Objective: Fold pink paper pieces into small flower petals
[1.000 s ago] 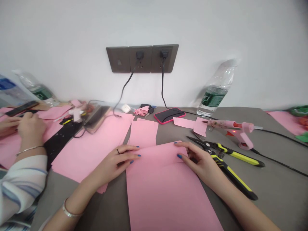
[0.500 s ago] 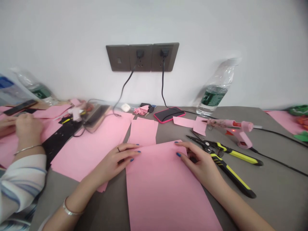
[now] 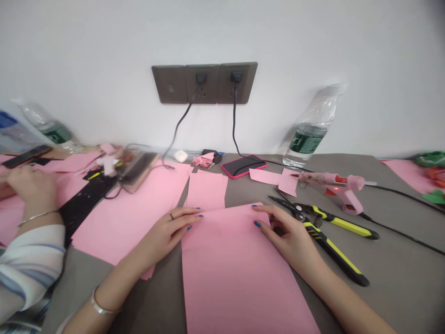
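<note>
A large sheet of pink paper (image 3: pixel 236 273) lies on the grey table in front of me, its near end running out of view. My left hand (image 3: pixel 168 232) holds the far left corner, fingers reaching over the edge and thumb just below them. At the far right corner, my right hand (image 3: pixel 287 229) pinches the sheet between thumb and forefinger, its other fingers curled and partly hidden. Just beyond the far edge are smaller pink paper pieces (image 3: pixel 206 189). A stack of pink sheets (image 3: pixel 128 213) rests left of my left hand.
Pliers (image 3: pixel 323 232) with yellow-black handles lie right of my right hand, a pink glue gun (image 3: pixel 344 188) beyond them. A phone (image 3: pixel 243 165), a water bottle (image 3: pixel 309 132) and plugged-in cords stand near the wall. Another person's hand (image 3: pixel 33 185) works over pink paper at left.
My hands and the sheet stay almost in place. The other person's hand at left has shifted slightly to the left.
</note>
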Demonstrator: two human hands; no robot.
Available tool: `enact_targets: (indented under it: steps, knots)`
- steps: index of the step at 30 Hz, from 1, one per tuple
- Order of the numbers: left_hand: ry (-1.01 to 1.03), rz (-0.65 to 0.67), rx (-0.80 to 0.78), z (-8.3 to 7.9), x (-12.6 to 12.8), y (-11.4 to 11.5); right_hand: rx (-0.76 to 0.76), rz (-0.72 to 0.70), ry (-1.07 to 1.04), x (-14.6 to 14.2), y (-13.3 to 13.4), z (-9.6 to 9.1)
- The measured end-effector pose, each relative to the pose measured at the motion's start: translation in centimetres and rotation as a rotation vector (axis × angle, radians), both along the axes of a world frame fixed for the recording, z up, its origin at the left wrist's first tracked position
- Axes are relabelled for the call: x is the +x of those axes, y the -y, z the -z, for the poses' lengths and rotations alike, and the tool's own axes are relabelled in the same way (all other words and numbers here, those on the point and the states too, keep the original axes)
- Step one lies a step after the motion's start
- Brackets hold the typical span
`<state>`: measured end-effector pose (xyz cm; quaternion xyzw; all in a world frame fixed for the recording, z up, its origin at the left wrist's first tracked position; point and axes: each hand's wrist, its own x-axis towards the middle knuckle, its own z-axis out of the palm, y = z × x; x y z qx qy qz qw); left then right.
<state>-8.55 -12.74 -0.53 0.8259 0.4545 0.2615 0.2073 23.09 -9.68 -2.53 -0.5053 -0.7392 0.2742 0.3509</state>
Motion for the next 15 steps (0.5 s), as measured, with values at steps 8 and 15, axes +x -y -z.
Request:
enact_targets:
  steps: [8, 15]
  knots:
    - [-0.012, 0.042, 0.043, 0.27, -0.20, -0.06, 0.006, -0.002, -0.023, 0.10, 0.00, 0.22]
    - [-0.070, 0.067, -0.031, 0.21, -0.85, 0.13, 0.020, 0.001, -0.015, 0.13, -0.13, 0.32]
